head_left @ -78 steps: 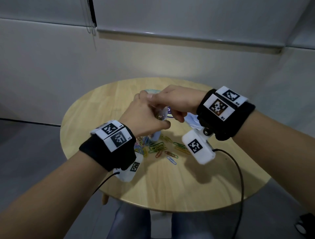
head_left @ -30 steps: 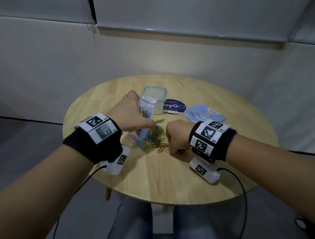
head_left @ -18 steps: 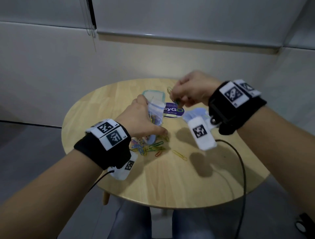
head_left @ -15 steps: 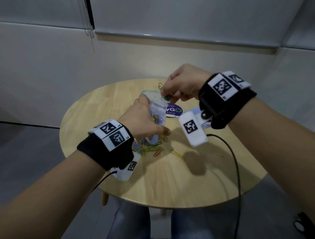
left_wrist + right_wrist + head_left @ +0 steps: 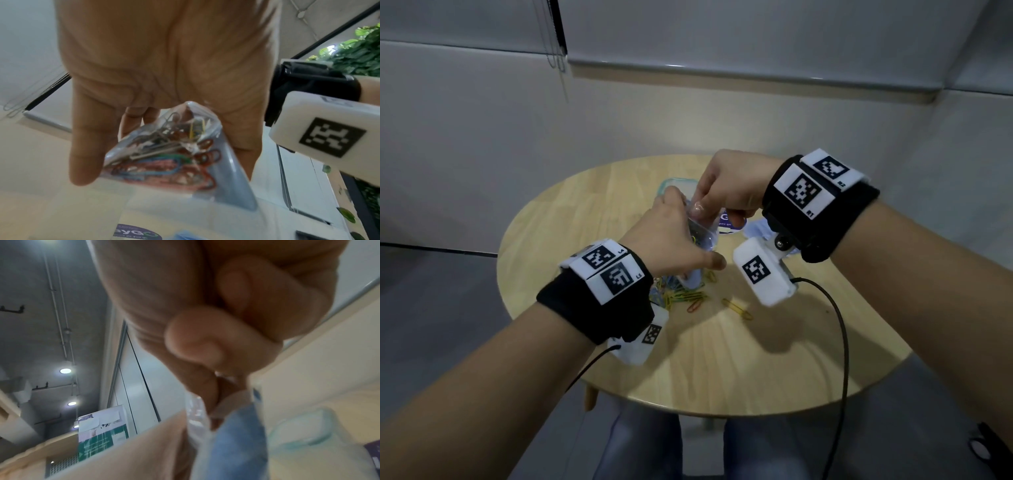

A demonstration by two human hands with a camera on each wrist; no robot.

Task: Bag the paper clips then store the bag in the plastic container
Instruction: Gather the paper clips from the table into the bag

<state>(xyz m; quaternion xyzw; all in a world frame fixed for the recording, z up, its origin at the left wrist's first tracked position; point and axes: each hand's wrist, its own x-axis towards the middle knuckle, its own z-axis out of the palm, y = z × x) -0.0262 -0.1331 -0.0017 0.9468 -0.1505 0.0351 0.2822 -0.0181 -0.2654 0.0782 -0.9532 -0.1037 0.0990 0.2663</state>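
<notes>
Hiding plastic container (image 5: 666, 185): left hand (image 5: 667, 240), right hand (image 5: 729, 185); bag (image 5: 164, 151) mouth unseen.

From my end the bag (image 5: 164, 151) in my left hand (image 5: 671, 240) is see-through with a pale blue strip, stuffed with red, blue, green, yellow and silver paper clips (image 5: 162, 155). Under that hand the loose clips (image 5: 685, 296) are yellow, green, blue and orange-red on the light wood-grain table (image 5: 722, 359). Both wristbands (image 5: 822, 209) are black with white tags carrying black pixel-square codes. Just past my right hand (image 5: 736, 185), the container (image 5: 666, 183) has a teal-green rim, and there's a purple sticker (image 5: 135, 233) with white and green lettering.
</notes>
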